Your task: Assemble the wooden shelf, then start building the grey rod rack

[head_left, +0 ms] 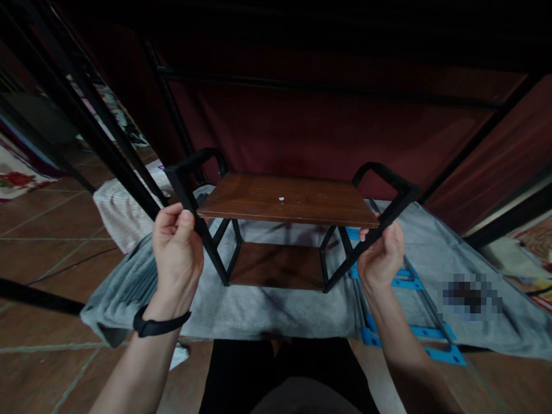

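Observation:
A small two-tier shelf (pixel 288 201) with dark brown wooden boards and a black metal frame is held up in front of me, above a grey cloth. My left hand (pixel 177 253) grips the frame's left black leg just under the top board. My right hand (pixel 382 253) grips the right black leg at the same height. A small white speck lies on the top board. The lower board (pixel 278 265) shows between the legs. A black band circles my left wrist.
The grey cloth (pixel 267 310) covers a tiled floor. A blue metal frame (pixel 414 330) lies on the cloth to the right. Black metal bars (pixel 99 132) slant across the left. A striped white cloth (pixel 121 213) lies behind them. A dark red wall stands behind.

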A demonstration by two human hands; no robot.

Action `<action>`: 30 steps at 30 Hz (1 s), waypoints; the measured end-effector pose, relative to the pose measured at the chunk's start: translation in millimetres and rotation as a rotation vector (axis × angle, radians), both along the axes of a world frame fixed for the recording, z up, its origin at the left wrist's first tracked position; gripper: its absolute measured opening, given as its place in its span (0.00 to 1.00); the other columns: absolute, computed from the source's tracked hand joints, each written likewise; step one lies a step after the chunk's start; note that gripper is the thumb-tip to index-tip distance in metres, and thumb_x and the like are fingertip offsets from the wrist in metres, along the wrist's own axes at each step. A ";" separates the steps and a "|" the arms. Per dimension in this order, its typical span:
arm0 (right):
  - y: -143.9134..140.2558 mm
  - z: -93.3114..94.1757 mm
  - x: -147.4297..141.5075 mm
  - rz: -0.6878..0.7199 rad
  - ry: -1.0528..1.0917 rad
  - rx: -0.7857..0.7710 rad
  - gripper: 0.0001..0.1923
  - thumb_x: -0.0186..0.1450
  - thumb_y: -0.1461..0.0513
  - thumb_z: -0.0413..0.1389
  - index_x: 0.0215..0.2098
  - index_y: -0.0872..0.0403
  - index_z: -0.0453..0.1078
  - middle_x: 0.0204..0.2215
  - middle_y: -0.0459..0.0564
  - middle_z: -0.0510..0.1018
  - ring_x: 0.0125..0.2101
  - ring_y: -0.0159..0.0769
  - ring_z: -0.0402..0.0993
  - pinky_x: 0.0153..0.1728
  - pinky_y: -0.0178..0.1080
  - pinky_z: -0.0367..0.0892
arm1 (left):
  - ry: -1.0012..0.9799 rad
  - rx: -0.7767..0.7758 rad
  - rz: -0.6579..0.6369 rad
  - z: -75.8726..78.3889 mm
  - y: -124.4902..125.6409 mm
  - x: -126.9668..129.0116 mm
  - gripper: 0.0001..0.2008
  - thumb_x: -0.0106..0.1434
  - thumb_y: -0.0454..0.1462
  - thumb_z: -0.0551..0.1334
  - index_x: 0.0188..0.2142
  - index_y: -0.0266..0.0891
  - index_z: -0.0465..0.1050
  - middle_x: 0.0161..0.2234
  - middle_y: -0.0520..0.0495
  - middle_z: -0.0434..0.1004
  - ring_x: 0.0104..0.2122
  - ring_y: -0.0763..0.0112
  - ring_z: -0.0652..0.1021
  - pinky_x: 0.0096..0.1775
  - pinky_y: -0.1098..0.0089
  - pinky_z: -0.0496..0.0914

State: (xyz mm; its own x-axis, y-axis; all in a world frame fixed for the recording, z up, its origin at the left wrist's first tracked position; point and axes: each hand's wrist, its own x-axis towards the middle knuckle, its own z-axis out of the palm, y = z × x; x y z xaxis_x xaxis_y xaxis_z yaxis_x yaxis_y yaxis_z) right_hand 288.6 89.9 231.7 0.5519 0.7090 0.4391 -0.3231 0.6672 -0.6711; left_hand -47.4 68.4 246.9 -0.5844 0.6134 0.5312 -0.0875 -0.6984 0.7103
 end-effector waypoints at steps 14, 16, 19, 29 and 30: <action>-10.7 23.5 0.6 -0.072 -0.053 0.001 0.11 0.65 0.52 0.57 0.35 0.52 0.70 0.33 0.45 0.75 0.23 0.28 0.68 0.23 0.35 0.62 | 0.014 0.007 0.040 21.2 -25.6 3.9 0.07 0.59 0.35 0.69 0.35 0.51 0.78 0.36 0.55 0.76 0.38 0.71 0.75 0.54 0.62 0.72; -13.5 28.4 4.3 -0.082 -0.063 0.007 0.11 0.65 0.52 0.56 0.35 0.51 0.70 0.34 0.46 0.75 0.23 0.28 0.68 0.23 0.35 0.62 | 0.024 0.028 0.073 27.0 -29.2 7.7 0.07 0.59 0.35 0.70 0.35 0.50 0.78 0.35 0.55 0.76 0.38 0.70 0.75 0.55 0.61 0.71; -23.2 23.8 4.5 -0.056 -0.043 0.007 0.11 0.63 0.53 0.59 0.36 0.52 0.72 0.35 0.46 0.76 0.22 0.27 0.67 0.22 0.34 0.61 | 0.008 0.020 0.087 23.8 -38.3 8.5 0.07 0.59 0.35 0.70 0.36 0.49 0.78 0.35 0.56 0.76 0.39 0.73 0.76 0.57 0.63 0.70; -31.1 -5.3 -10.6 -0.013 0.014 -0.009 0.11 0.63 0.53 0.58 0.35 0.52 0.72 0.33 0.44 0.76 0.22 0.27 0.67 0.23 0.33 0.62 | -0.060 0.013 0.032 -8.3 -34.5 -4.4 0.07 0.58 0.35 0.71 0.36 0.47 0.78 0.34 0.56 0.76 0.37 0.75 0.75 0.51 0.68 0.70; -29.1 -4.8 -10.6 -0.016 0.005 -0.012 0.11 0.63 0.53 0.58 0.35 0.52 0.71 0.32 0.44 0.76 0.22 0.27 0.67 0.23 0.34 0.62 | -0.060 0.002 0.027 -9.0 -32.5 -3.9 0.07 0.58 0.35 0.71 0.36 0.48 0.78 0.34 0.55 0.76 0.37 0.75 0.75 0.51 0.67 0.70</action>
State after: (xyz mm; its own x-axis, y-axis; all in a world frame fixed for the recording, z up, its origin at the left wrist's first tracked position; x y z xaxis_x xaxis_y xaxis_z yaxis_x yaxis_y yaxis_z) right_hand 278.0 60.8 226.9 0.5654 0.7053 0.4276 -0.3161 0.6641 -0.6775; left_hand -51.3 35.8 237.9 -0.6315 0.5957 0.4963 -0.1108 -0.7028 0.7027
